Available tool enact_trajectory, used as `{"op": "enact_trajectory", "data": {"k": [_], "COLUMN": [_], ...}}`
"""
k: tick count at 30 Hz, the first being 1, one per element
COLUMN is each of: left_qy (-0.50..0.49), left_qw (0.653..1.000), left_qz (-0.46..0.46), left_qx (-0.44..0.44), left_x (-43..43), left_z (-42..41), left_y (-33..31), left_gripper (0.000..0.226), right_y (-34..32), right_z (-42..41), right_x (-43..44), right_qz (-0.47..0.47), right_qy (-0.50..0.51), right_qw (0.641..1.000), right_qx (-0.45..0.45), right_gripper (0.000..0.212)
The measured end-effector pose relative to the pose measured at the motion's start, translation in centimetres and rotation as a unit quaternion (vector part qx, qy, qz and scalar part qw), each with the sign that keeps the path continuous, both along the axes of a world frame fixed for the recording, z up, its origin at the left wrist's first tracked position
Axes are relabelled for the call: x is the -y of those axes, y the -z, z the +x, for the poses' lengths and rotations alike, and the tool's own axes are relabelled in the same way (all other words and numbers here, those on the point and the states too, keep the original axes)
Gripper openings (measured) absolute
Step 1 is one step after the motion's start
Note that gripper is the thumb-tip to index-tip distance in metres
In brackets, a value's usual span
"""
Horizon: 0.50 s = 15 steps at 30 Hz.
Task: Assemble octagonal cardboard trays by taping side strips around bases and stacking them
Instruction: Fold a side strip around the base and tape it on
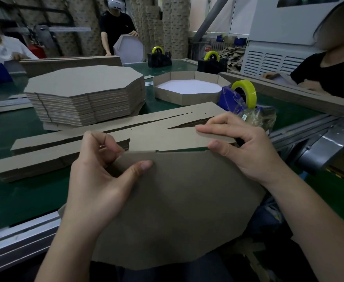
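The octagonal base (177, 200) tilts over the table's (24, 196) near edge; the left hand (97, 180) grips its far-left corner, thumb on top, fingers curled behind; the right hand (244, 151) pinches the side strip (167, 137) against its far edge; a tape dispenser (242, 96) stands just beyond.
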<state>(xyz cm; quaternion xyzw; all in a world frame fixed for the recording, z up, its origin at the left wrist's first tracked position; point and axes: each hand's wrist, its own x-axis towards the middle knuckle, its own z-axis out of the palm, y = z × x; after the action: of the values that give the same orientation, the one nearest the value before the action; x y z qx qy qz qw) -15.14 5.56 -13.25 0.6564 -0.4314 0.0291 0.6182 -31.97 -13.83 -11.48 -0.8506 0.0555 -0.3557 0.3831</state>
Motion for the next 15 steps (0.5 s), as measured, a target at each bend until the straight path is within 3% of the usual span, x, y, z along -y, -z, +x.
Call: {"op": "enact_trajectory", "data": {"k": [15], "left_qy": [0.044], "left_qw": [0.997], "left_qz": [0.061], "left_qx": [-0.004], "left_x": [-0.89], "left_z": [0.36], "left_y": [-0.08], "left_gripper": [0.056], "right_y": [-0.25], "right_z": [0.44], "right_x": [0.81], "right_qz": [-0.02], "right_qy": [-0.059], "right_qw": [0.995], "right_qx": [-0.079], "right_gripper": [0.047]}}
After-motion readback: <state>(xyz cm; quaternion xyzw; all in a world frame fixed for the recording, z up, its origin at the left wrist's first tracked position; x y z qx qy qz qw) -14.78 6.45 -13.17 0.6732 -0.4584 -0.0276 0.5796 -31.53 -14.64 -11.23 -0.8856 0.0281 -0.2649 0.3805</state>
